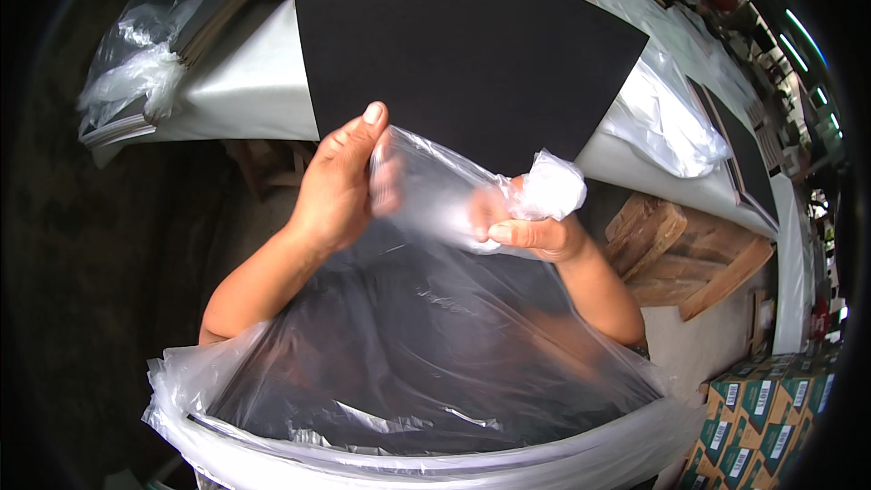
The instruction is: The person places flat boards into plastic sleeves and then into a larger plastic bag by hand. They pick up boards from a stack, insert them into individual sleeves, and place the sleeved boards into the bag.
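Clear plastic film [435,177] is stretched between my two hands. My left hand [340,177], thumb pointing up, is closed on its left edge, and its fingers show blurred through the film. On the right, my right hand [540,229] pinches the film between thumb and fingers, with a crumpled white wad of plastic [555,186] bunched above it. From my hands, a broad sheet of clear plastic [435,327] spreads toward me over something dark. Beyond my hands, a large black board [463,54] lies on top of a stack, overhanging the table's near edge.
A pale-covered table [245,82] runs across the far side. Crumpled clear plastic [145,59] lies at its left and more plastic [667,118] at its right. Near me is a thick whitish plastic bundle [435,467]. A wooden frame [699,254] and patterned cartons [762,422] stand right.
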Motion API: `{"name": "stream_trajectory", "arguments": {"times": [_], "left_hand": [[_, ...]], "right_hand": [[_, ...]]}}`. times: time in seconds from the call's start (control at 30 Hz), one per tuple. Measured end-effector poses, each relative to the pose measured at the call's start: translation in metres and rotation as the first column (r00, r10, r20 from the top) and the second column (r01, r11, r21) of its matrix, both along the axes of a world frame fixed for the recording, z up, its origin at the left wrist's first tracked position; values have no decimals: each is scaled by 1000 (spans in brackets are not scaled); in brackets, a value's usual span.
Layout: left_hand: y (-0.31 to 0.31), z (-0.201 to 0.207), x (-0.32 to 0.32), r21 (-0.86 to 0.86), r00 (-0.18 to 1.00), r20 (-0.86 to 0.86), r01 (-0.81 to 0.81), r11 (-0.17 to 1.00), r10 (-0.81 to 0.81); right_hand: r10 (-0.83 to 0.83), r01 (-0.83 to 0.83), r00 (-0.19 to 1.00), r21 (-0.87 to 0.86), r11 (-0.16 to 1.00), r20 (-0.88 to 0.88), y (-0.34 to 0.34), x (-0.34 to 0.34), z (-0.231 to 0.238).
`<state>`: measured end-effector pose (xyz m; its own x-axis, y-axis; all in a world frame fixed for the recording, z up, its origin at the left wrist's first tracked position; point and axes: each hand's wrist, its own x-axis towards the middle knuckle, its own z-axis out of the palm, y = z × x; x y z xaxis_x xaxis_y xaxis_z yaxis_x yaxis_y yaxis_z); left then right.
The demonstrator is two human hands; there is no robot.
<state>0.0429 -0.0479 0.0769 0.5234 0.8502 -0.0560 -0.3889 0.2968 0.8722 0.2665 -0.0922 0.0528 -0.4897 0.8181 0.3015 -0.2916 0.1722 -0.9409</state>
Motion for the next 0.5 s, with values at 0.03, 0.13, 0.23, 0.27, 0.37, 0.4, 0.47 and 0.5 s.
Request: {"name": "stream_trajectory", "arguments": {"times": [0.03,0.13,0.23,0.27,0.37,0.4,0.47,0.5], "left_hand": [[-9,-11,3,54,984,-158,-70,996,77],[-23,-12,2,477,655,-708,719,505,-264],[18,15,-25,394,862,-399,468,791,-312],[24,12,-31,357,912,-278,391,848,-303],[31,-20,-43,464,752,-638,545,699,-163],[35,-22,-47,428,732,-653,568,703,-193],[43,-24,-59,346,682,-683,618,706,-262],[47,-24,-64,299,648,-701,645,703,-298]], "right_hand": [[-39,38,998,-14,999,-47,-1,1,10],[42,-138,930,-241,961,-365,2,12,43],[-100,12,950,284,959,297,4,39,45],[-75,-57,703,161,985,708,4,52,59],[-256,228,867,117,967,427,11,115,15],[-287,292,891,40,956,351,13,133,9],[-214,247,929,-72,966,303,12,153,8],[-183,223,946,-128,966,268,10,162,6]]}}
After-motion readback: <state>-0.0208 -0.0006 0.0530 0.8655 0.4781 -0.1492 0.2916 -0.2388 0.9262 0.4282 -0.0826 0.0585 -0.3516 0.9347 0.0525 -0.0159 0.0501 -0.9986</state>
